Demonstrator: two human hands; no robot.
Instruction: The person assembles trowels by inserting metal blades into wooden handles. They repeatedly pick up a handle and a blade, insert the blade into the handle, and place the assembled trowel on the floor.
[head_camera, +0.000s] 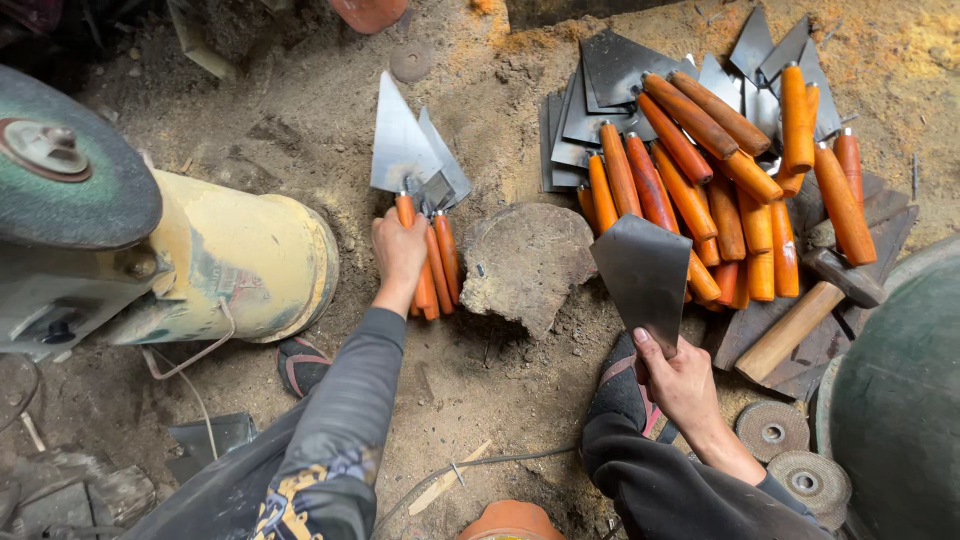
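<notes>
Nearest us, our right hand (678, 382) pinches a bare steel trowel blade (645, 277) upright, fingers clamped on its narrow end. Farther off, our left hand (398, 250) grips orange-handled trowels (420, 190) beside a flat stone (525, 262); beyond lies the finished trowel pile (720, 180).

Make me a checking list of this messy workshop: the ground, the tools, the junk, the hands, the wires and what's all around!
Surface: dirt ground strewn with sawdust.
Job's things: small pile of trowels with orange handles; bare metal blade; big trowel heap.
Clutter: flat stone, hammer, two abrasive discs.
Grippers: left hand grips a handle in the small pile; right hand holds the bare blade upright.
Cables: thin wire by the yellow grinder motor.
Surroundings: grinding wheel left, green drum right.
</notes>
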